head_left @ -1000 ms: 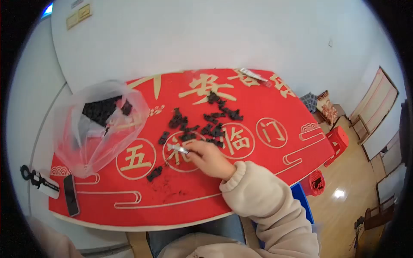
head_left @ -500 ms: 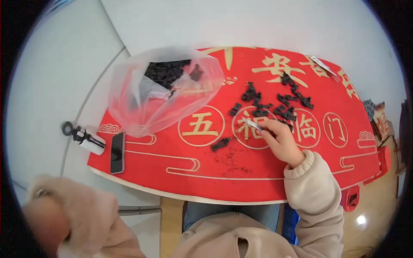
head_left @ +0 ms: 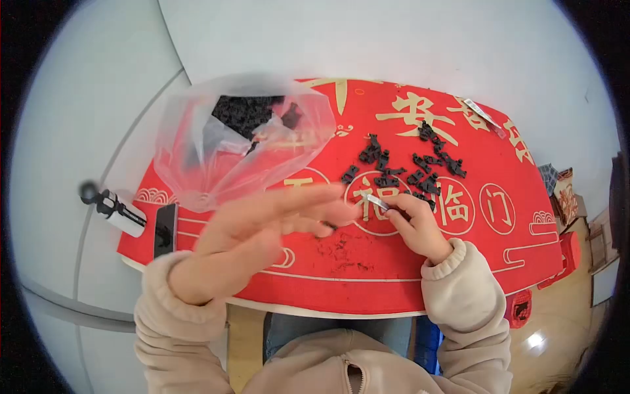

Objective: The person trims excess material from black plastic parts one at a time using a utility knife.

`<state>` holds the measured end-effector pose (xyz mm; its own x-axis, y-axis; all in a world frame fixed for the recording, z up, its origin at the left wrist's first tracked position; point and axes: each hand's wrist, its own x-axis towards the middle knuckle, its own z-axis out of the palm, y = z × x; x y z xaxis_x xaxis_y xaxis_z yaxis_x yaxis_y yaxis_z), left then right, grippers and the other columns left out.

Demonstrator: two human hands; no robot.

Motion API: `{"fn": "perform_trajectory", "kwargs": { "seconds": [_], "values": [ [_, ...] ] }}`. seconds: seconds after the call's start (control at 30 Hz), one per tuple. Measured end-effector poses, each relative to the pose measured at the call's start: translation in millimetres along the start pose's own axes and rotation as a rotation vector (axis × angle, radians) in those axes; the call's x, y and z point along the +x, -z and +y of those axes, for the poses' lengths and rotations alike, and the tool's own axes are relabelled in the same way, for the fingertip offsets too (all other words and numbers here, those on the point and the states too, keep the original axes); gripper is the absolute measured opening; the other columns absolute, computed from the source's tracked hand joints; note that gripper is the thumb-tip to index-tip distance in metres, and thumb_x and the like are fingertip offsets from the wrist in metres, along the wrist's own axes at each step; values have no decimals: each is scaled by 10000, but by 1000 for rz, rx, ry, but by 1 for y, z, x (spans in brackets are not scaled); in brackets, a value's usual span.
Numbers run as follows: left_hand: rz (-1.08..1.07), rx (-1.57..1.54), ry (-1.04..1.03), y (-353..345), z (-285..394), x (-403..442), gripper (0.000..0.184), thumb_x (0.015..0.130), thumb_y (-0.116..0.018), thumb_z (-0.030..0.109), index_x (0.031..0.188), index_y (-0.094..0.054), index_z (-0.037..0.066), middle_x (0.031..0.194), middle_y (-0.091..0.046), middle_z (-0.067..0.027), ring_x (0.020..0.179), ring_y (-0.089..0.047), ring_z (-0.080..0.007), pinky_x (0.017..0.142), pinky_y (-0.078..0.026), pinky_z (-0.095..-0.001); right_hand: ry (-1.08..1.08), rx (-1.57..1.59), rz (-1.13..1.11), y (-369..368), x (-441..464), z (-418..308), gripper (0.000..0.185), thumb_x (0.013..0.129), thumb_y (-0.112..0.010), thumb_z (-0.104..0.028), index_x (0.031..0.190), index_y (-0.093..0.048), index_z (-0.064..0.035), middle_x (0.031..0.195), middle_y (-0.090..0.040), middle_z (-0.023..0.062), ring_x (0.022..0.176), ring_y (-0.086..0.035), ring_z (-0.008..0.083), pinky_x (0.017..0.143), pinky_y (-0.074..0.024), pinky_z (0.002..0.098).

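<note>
My left hand [head_left: 262,233] is over the red mat, slightly blurred, with its fingers stretched out and nothing seen in it. Beneath its fingertips a black piece is mostly hidden. My right hand [head_left: 420,226] rests near the mat's middle, its fingers closed on a small, slim silver metal tool [head_left: 375,201] that points to the left; its exact kind I cannot make out. Just beyond that hand lie several small black plastic pieces [head_left: 387,177] in loose clusters. Dark shavings [head_left: 341,253] are scattered on the mat between my hands.
A clear plastic bag [head_left: 190,157] with black pieces inside stands at the back left. A phone [head_left: 165,230] and a white cylinder with a black top [head_left: 125,217] lie at the left edge. A flat silver packet [head_left: 482,117] lies far right on the red mat [head_left: 394,285].
My left hand has swung in from the lower left, off the mat, to over the mat near the black piece. The right hand keeps the silver tool; the view has shifted slightly.
</note>
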<state>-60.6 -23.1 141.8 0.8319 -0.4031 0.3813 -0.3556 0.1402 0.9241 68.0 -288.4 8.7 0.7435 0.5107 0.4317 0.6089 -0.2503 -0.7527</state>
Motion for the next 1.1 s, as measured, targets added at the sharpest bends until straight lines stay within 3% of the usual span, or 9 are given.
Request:
{"fn": "perform_trajectory", "kwargs": {
  "seconds": [0.03, 0.13, 0.17, 0.37, 0.57, 0.7, 0.97, 1.03, 1.1],
  "values": [
    [5, -88, -59, -9, 16, 7, 568, 978, -521, 409, 1374, -476, 4, 1238, -593, -235, 1131, -597, -377, 929, -497, -434, 10, 11, 13, -1, 1, -2, 184, 870, -571, 15, 1040, -643, 18, 827, -629, 121, 720, -596, 217, 650, -467, 312],
    [-11, -138, -132, -22, 30, 29, 548, 957, -543, 378, 1353, -490, 2, 1221, -600, -225, 1111, -603, -359, 918, -500, -422, 33, 88, 26, -1, 0, -5, 198, 873, -572, 14, 1060, -638, 19, 824, -633, 115, 731, -606, 207, 659, -471, 301],
    [-9, -138, -136, -18, 26, 36, 541, 951, -551, 367, 1346, -495, 1, 1215, -603, -221, 1104, -605, -353, 915, -501, -418, -46, -8, -51, 5, 3, -14, 207, 872, -570, 20, 1069, -634, 22, 829, -638, 112, 743, -613, 209, 664, -473, 298],
    [-33, -135, -107, -17, 13, 54, 505, 909, -595, 305, 1303, -523, -3, 1179, -617, -201, 1063, -618, -315, 893, -507, -395, 47, -36, 2, 4, 0, -6, 183, 876, -567, 18, 1045, -636, 32, 840, -641, 112, 762, -614, 211, 686, -473, 306],
    [-51, -105, -7, -13, -1, 51, 473, 868, -639, 243, 1260, -552, -8, 1144, -631, -181, 1022, -631, -278, 872, -512, -371, -3, -11, -6, 3, -3, -10, 178, 881, -565, 14, 1044, -634, 39, 841, -624, 125, 731, -595, 201, 651, -461, 298],
    [-45, -97, -71, -14, 2, 52, 455, 841, -669, 202, 1231, -571, -11, 1121, -641, -167, 995, -640, -253, 858, -516, -355, -69, -37, -26, 5, 0, -11, 185, 881, -561, 17, 1049, -634, 40, 838, -620, 121, 727, -588, 189, 646, -459, 297],
    [48, -153, -197, -16, 23, 33, 428, 786, -728, 119, 1174, -610, -18, 1073, -660, -140, 940, -657, -204, 830, -524, -324, 15, -61, -32, 6, 2, -13, 191, 870, -575, 10, 1052, -626, 40, 868, -648, 160, 795, -637, 267, 716, -487, 339],
    [106, -172, -149, -15, 20, 25, 423, 772, -743, 98, 1160, -619, -19, 1062, -665, -133, 926, -661, -192, 823, -525, -316, 119, -96, 30, 3, -1, -14, 198, 880, -573, 10, 1070, -623, 37, 879, -650, 152, 795, -638, 260, 699, -484, 335],
    [140, -48, -6, -6, -3, 17, 419, 759, -758, 78, 1145, -629, -21, 1050, -670, -127, 913, -665, -179, 816, -527, -308, -34, -70, -67, 3, 0, -12, 202, 887, -561, 17, 1079, -624, 32, 899, -649, 138, 808, -637, 240, 694, -482, 322]
  ]
}}
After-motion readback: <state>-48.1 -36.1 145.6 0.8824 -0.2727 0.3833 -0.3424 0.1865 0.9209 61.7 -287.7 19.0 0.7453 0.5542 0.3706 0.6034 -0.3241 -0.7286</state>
